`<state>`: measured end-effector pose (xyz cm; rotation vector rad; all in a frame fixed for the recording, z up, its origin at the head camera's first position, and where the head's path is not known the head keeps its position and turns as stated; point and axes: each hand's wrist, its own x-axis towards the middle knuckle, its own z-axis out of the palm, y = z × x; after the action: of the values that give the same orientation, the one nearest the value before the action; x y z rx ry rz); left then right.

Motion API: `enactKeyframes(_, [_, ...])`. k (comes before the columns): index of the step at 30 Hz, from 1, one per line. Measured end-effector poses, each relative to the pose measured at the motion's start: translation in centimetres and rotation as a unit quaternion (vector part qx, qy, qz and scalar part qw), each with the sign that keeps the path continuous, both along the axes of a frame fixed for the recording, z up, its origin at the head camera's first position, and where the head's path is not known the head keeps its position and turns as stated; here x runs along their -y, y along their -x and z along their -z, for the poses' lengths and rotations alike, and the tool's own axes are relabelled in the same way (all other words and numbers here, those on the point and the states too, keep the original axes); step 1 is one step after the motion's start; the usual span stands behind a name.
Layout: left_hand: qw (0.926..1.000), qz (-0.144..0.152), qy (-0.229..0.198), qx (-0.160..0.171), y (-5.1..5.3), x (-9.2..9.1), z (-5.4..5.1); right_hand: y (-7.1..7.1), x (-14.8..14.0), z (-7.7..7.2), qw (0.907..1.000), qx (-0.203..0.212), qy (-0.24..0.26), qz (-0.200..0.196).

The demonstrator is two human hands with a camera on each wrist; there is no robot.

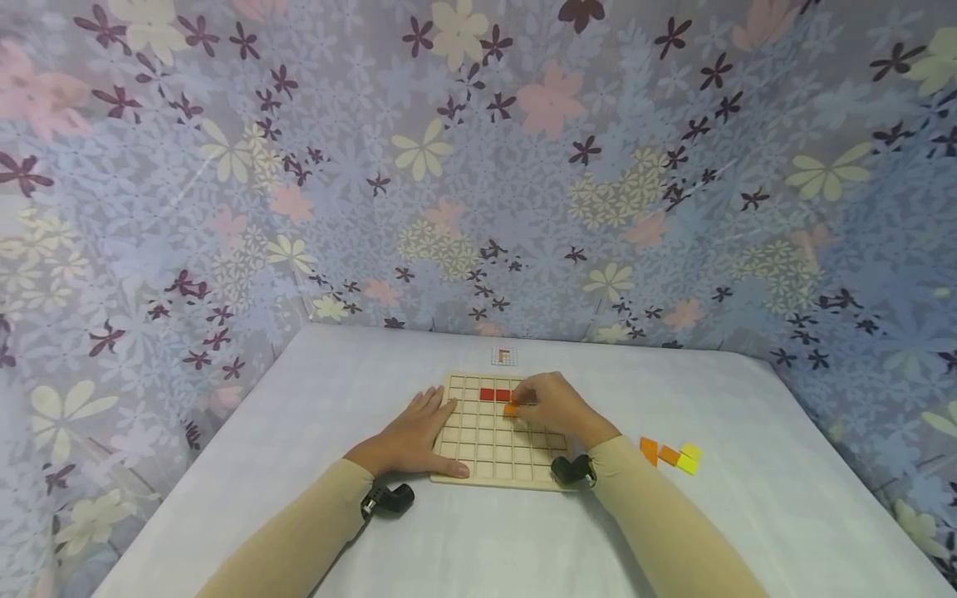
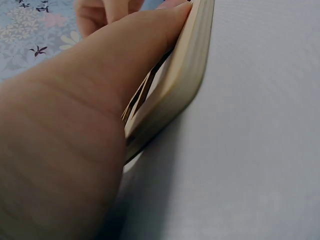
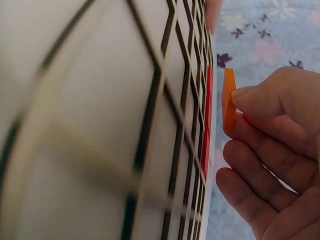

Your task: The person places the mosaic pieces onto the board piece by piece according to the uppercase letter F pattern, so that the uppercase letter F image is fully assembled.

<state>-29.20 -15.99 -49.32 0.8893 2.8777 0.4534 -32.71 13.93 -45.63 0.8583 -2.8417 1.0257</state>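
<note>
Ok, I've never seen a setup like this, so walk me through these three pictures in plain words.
There is no robot here: these are a person's two bare hands. The wide picture comes from a camera worn on the head; the two close-ups come from small cameras on the wrists, one following each hand.

On the white tabletop lies a wooden grid board with red tiles in it. Beyond it is a small printed card; to the right lie loose orange pieces and yellow pieces.

The left hand rests on the board's left side. The right hand pinches an orange tile over the board.
</note>
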Motion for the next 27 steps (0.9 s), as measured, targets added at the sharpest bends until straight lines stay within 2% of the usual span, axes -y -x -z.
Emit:
enactKeyframes(6, [1.0, -0.002, 0.005, 0.002, 0.0, 0.0, 0.0, 0.8, 2.6, -0.1, 0.9994, -0.004, -0.032, -0.011])
enactKeyframes(12, [1.0, -0.003, 0.005, 0.006, 0.1, 0.0, 0.1, 1.1, 4.2, -0.1, 0.9988, -0.011, -0.047, -0.006])
enactKeyframes(20, [0.9999, -0.004, 0.014, 0.004, 0.2, 0.0, 0.2, 1.2, 4.8, 0.3, 0.998, -0.043, -0.046, -0.011])
enactKeyframes(27, [1.0, -0.001, 0.008, 0.001, 0.1, 0.0, 0.0, 0.9, 4.7, 0.6, 0.9982, -0.05, -0.032, -0.012])
